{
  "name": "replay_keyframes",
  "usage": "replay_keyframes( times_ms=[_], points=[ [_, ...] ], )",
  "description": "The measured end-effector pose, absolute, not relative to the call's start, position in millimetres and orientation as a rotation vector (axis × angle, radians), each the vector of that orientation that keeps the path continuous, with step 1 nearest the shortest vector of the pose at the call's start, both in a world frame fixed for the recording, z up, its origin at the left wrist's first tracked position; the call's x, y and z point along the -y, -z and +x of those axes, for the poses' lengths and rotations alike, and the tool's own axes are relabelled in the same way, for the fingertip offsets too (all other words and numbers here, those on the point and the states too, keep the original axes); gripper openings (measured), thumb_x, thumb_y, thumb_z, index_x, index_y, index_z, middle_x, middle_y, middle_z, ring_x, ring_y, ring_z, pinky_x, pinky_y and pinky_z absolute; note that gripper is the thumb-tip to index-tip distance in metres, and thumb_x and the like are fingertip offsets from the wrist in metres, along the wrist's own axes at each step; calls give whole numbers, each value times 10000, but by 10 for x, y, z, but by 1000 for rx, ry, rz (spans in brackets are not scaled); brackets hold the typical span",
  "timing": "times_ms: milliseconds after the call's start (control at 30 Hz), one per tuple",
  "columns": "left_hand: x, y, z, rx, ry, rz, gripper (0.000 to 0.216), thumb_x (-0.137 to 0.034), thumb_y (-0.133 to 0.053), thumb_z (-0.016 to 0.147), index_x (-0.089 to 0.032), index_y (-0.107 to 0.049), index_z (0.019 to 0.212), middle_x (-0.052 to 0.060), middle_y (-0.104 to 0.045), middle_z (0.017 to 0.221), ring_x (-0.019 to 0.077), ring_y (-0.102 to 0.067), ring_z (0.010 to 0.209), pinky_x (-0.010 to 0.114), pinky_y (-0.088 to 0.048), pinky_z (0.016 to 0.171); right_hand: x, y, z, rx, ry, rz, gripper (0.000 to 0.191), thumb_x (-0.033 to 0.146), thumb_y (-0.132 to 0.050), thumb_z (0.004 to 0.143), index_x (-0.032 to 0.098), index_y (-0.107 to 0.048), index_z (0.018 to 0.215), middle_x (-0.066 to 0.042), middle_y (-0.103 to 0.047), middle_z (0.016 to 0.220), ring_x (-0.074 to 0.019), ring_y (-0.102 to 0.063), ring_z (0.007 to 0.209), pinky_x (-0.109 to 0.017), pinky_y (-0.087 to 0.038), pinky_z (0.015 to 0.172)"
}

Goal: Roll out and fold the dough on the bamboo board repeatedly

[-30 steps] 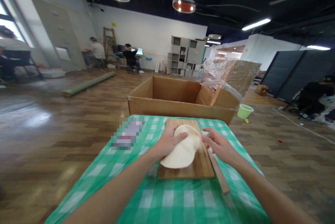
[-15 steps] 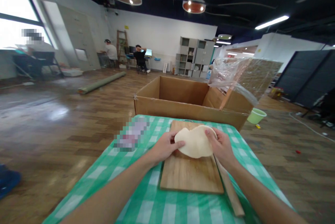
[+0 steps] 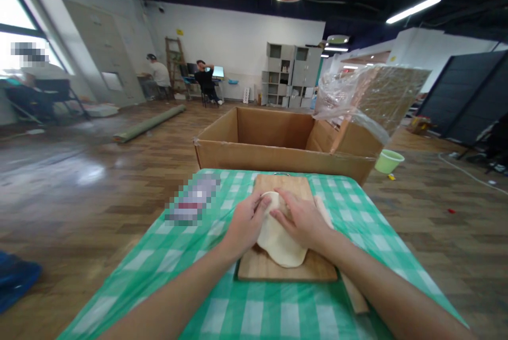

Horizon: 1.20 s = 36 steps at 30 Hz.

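Half a second ago the dough [image 3: 280, 247] was lifted between both hands over the far end of the board [image 3: 283, 272]. Now it lies flat on the board's middle, on the green-checked counter [image 3: 254, 313]. The right hand [image 3: 301, 221] rests spread and released on top, covering the dough's 1 o'clock part. The left hand [image 3: 246, 223] sits at its 10 o'clock edge with fingers bent over the rim; whether that grip pinches the dough I cannot tell. A rolling pin [image 3: 355, 297] lies just beside the board at 3 o'clock. The packet [image 3: 192, 199] at 9 o'clock is blurred, its label unreadable.
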State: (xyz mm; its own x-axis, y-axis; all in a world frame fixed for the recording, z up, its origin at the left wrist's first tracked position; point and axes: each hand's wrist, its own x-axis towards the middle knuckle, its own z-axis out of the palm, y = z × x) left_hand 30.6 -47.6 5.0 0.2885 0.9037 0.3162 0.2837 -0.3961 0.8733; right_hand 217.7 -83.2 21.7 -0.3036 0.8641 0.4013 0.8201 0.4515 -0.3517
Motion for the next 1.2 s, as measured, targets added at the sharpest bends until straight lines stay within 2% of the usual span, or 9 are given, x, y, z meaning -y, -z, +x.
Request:
replay_keyframes(
  times_ms=[133,233,400,633,933,1100,1200],
  points=[
    [559,-66,320,-1199,-1143,1924,331,-454,-432,1023,-219,-644,929,29,-713,845,204,-646,786,299,-460,726,856,-133,2067,2190,-114,-1634,488,584,-415,1047,166,-608,1207,-145,-736,1036,-282,-690,876,-340,-446,696],
    [602,-79,336,-1220,-1172,1943,331,-446,-434,1028,-221,-629,882,8,-671,770,184,-613,721,287,-428,686,869,-84,2078,2212,-122,-1637,461,581,-390,1057,179,-613,1085,-114,-726,932,-248,-661,773,-305,-364,617],
    [630,-96,361,-1202,-1255,1926,321,-430,-443,1031,-216,-616,865,-9,-635,732,163,-579,680,272,-404,645,872,-71,2128,2183,-173,-1466,442,544,-347,1082,193,-596,983,-78,-708,870,-206,-609,723,-305,-300,615],
    [631,-103,371,-1247,-1273,1940,318,-430,-419,1036,-222,-573,851,-13,-598,712,166,-567,680,276,-381,635,907,-120,2080,2008,-417,-1326,429,503,-339,1096,207,-558,875,-40,-681,828,-175,-582,730,-298,-330,631],
    [609,-125,391,-1291,-1337,1850,324,-427,-389,1038,-225,-519,821,-19,-575,713,162,-547,682,283,-387,646,878,-102,2099,1981,-375,-1285,367,451,-410,1081,212,-553,841,-13,-646,741,-164,-556,673,-293,-296,613],
    [645,-121,386,-1264,-1310,1887,307,-406,-380,1047,-228,-527,845,-22,-571,711,159,-551,670,281,-377,634,886,-136,2088,2008,-458,-1283,379,519,-410,1074,202,-592,974,-40,-703,876,-184,-609,768,-292,-342,645],
    [659,-113,388,-1278,-1288,1883,301,-403,-384,1043,-230,-520,838,-19,-571,708,165,-556,672,286,-372,635,880,-131,2083,2039,-407,-1280,433,528,-373,1082,203,-579,883,-44,-697,840,-178,-594,741,-295,-344,648]
  ],
)
